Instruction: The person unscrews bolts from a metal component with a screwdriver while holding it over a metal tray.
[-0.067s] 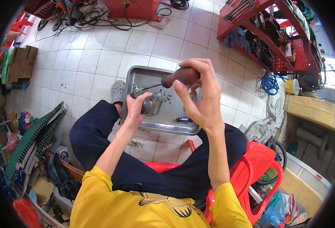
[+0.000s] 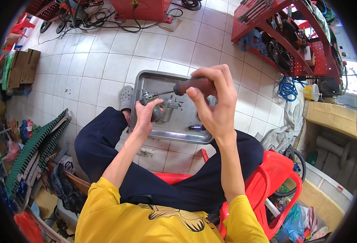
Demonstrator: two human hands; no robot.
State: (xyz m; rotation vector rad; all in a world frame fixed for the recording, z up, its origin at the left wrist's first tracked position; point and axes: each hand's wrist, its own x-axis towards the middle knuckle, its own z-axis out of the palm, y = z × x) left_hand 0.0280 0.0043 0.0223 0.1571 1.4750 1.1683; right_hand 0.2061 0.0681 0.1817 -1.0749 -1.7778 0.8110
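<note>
My right hand (image 2: 221,107) grips the dark red handle of a screwdriver (image 2: 191,86). Its thin shaft slopes down to the left, and the tip meets a grey metal carburetor (image 2: 157,114) held in my left hand (image 2: 145,114). My left thumb and fingers wrap round the carburetor, hiding part of it. Close beside it, a second silver carburetor-like part (image 2: 168,111) lies in a shallow metal tray (image 2: 178,137), with a few small screw-like pieces next to it. A small purple-and-black cylinder (image 2: 196,127) rests near the tray's right side.
My legs in dark trousers (image 2: 101,137) flank the tray, a grey clog (image 2: 126,97) at its left. A red plastic chair (image 2: 273,170) stands at my right. Beyond are a red tool rack (image 2: 263,36), a coiled blue hose (image 2: 287,89), and a red machine (image 2: 140,10) with cables.
My right hand and the screwdriver handle have shifted very slightly to the right and turned a little. My left hand and the carburetor stay in place.
</note>
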